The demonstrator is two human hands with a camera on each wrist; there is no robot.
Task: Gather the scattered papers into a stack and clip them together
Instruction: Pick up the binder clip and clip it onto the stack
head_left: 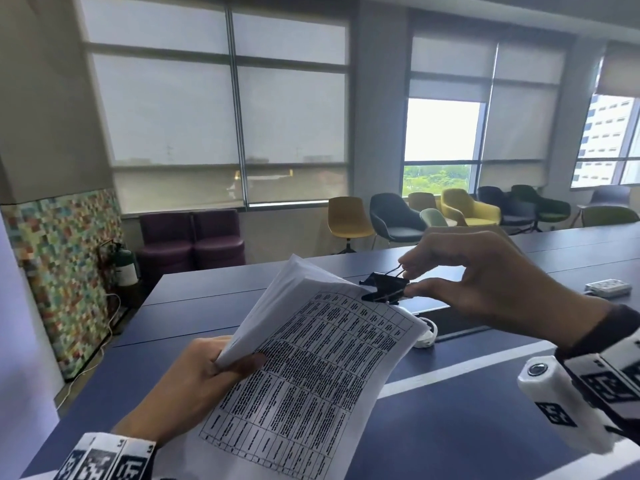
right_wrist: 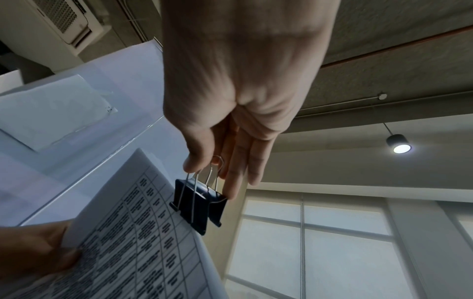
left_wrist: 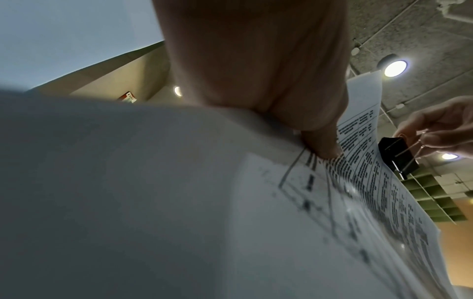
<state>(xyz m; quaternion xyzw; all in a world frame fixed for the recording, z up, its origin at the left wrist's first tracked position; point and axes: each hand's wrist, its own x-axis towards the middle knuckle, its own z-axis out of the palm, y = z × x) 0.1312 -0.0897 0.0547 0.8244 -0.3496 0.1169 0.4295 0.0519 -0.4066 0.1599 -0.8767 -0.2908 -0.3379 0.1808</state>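
A stack of white papers [head_left: 304,368] printed with a table is held tilted above the blue table [head_left: 467,427]. My left hand [head_left: 204,372] grips the stack's left edge, thumb on top. A black binder clip [head_left: 382,288] sits at the stack's top right corner, its mouth spread over the edge. My right hand [head_left: 485,275] pinches the clip's wire handles between thumb and fingers. The clip [right_wrist: 198,206] and papers [right_wrist: 133,242] show in the right wrist view; the left wrist view shows the papers [left_wrist: 358,202], the clip [left_wrist: 398,156] and my left thumb [left_wrist: 320,141].
A small white object [head_left: 427,332] lies on the table behind the papers, and a flat white device [head_left: 609,287] lies at the far right. Purple seats [head_left: 192,240] and several chairs [head_left: 398,220] stand by the windows.
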